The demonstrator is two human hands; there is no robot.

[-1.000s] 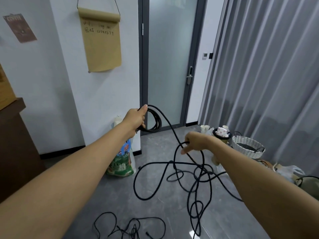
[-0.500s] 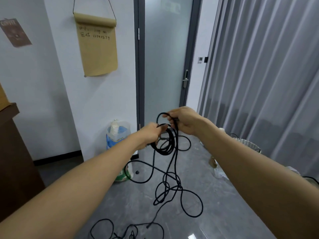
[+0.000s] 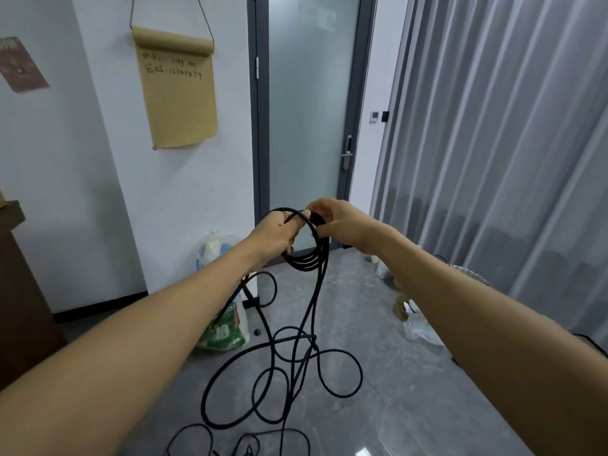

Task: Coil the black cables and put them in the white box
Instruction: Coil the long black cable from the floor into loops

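Observation:
My left hand (image 3: 276, 233) grips a small coil of black cable (image 3: 311, 258) of several turns, held up in front of the door. My right hand (image 3: 339, 225) pinches the cable at the top of the coil, right beside the left hand. The rest of the same cable (image 3: 296, 353) hangs down from the coil and lies in loose loops on the grey floor. More black cable (image 3: 243, 445) shows at the bottom edge. No white box is in view.
A green and white bag (image 3: 227, 327) with a water jug (image 3: 214, 250) behind it stands by the wall on the left. A woven basket (image 3: 467, 271) and small clutter (image 3: 411, 314) lie by the grey curtain on the right. A brown cabinet (image 3: 19, 291) stands at far left.
My right hand swung from low on the hanging cable up to my left hand, laying another turn on the coil. The loose cable on the floor was drawn in closer.

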